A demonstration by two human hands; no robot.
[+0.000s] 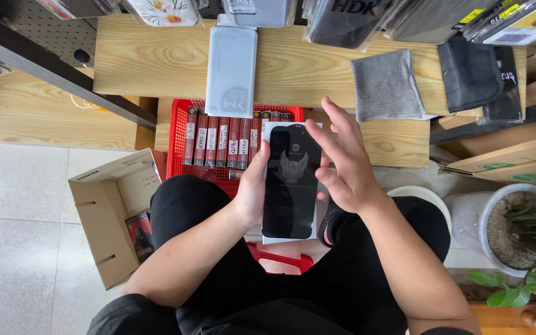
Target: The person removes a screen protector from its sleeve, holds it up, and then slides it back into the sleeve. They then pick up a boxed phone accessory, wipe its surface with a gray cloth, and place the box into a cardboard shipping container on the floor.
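Note:
My left hand (252,186) grips the left edge of a black phone screen protector (290,183) that lies on a white backing card (288,237), held above my lap. A faint winged emblem shows on the dark glass. My right hand (342,158) hovers just right of it, fingers spread, the thumb close to the protector's right edge. I sit on a red stool (280,259) in black trousers.
A red basket (181,133) with several narrow red boxes stands under the wooden shelf (156,62). A white flat pack (231,69), a grey cloth (387,85) and a black pouch (469,74) lie on the shelf. An open cardboard box (103,214) sits at left, a potted plant (519,229) at right.

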